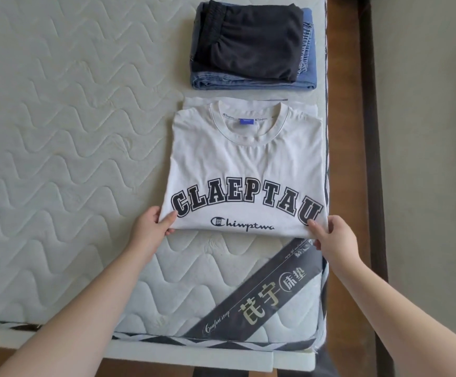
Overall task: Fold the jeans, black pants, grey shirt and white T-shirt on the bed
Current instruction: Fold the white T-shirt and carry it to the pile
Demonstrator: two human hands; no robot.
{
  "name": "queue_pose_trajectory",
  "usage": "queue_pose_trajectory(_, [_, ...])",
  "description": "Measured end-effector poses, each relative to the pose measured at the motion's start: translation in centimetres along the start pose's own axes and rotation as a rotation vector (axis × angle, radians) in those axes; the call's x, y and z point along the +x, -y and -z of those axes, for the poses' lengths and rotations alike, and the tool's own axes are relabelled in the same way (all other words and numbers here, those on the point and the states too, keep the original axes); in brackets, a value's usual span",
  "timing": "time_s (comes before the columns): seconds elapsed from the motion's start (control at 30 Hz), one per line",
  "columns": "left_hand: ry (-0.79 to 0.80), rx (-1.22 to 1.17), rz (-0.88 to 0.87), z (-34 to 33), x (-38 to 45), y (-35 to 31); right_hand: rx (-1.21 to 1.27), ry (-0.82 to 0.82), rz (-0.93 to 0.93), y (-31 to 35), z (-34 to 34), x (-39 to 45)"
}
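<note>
A white T-shirt (246, 164) with dark block letters lies folded into a rectangle on the mattress (66, 137), collar away from me. My left hand (153, 223) pinches its near left corner, thumb on top. My right hand (330, 235) pinches the near right corner. Beyond the collar, folded black pants (251, 42) lie on top of folded blue jeans (251, 81). A thin grey edge (276, 99) shows just past the T-shirt's collar; I cannot tell what it belongs to.
The mattress's right edge (326, 170) runs just beside the T-shirt, with a brown wooden frame (346, 131) and grey floor (425, 131) beyond. A dark label band (259, 297) crosses the mattress's near right corner. The quilted surface stretches wide to the left.
</note>
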State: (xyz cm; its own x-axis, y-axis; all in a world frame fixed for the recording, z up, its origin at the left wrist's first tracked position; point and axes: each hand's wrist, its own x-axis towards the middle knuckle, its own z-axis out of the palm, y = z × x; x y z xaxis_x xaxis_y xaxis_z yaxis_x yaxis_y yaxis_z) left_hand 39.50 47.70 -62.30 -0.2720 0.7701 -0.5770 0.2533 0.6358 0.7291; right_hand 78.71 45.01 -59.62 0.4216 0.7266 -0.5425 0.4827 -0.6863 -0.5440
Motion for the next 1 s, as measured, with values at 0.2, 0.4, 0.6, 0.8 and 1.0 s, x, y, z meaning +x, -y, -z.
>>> queue_pose_trajectory(0.2, [-0.080,0.305,0.089,-1.9,-0.8,1.1,-0.119,0.031,-0.092,-1.0,-1.6,0.0])
queue_pose_trajectory(0.4, [-0.286,0.889,-0.586,-5.7,-2.8,-2.0,-0.429,-0.176,0.356,2.0,-4.2,-1.6])
queue_pose_trajectory(0.6, [-0.079,1.070,-0.673,-12.4,-1.6,-3.3,-0.652,0.005,0.665,5.1,-10.9,-1.2])
queue_pose_trajectory(0.8, [0.022,1.232,-0.540,-13.5,-0.3,-1.5,-0.788,-0.013,0.581,3.7,-12.0,0.8])
queue_pose_trajectory(1.0, [0.023,1.160,-0.710,-8.6,0.9,-2.7,-0.766,0.044,0.543,4.3,-9.4,1.3])
